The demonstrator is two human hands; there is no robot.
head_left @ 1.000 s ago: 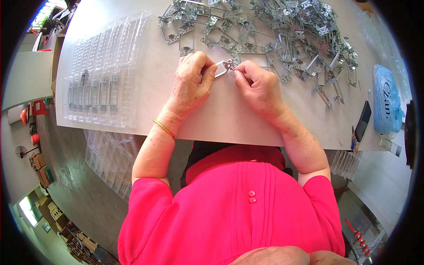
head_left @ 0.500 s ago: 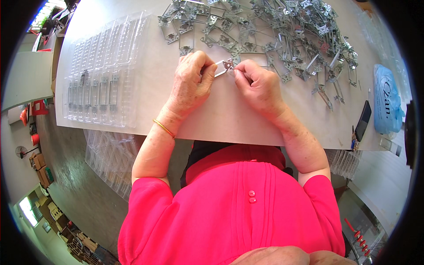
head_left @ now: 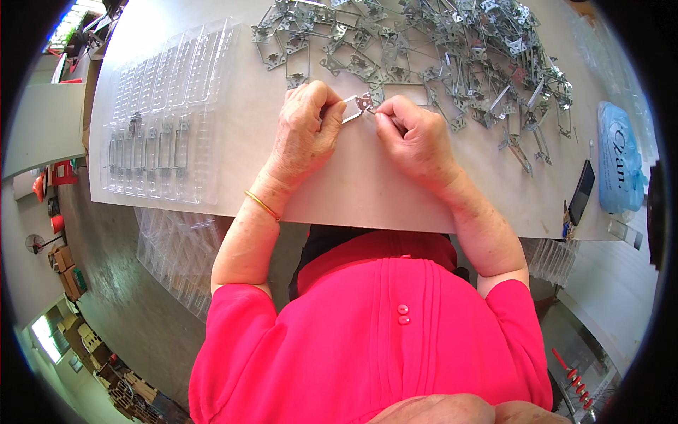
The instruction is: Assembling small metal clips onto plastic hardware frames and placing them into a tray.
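My left hand (head_left: 308,131) is closed, with thumb and forefinger pinching a small metal frame (head_left: 364,103) above the white table (head_left: 346,187). The frame's plate end, with holes in it, sticks out to the right; its other end is hidden in my fingers. Just beside that plate, my right hand (head_left: 418,134) is closed in a pinch. Whatever lies between its fingertips is too small to make out. Beyond both hands spreads a tangled pile of similar metal frames (head_left: 487,60).
Clear plastic trays (head_left: 200,134) stand at the left, the nearer one holding several metal frames in its slots. A blue plastic bag (head_left: 613,191) and a dark phone-like slab (head_left: 582,192) lie at the right edge. More clear trays (head_left: 166,247) sit below the table's left side.
The frame's plate end has tilted slightly, and my right fingertips have shifted a touch to the right of it. My left hand is almost unmoved.
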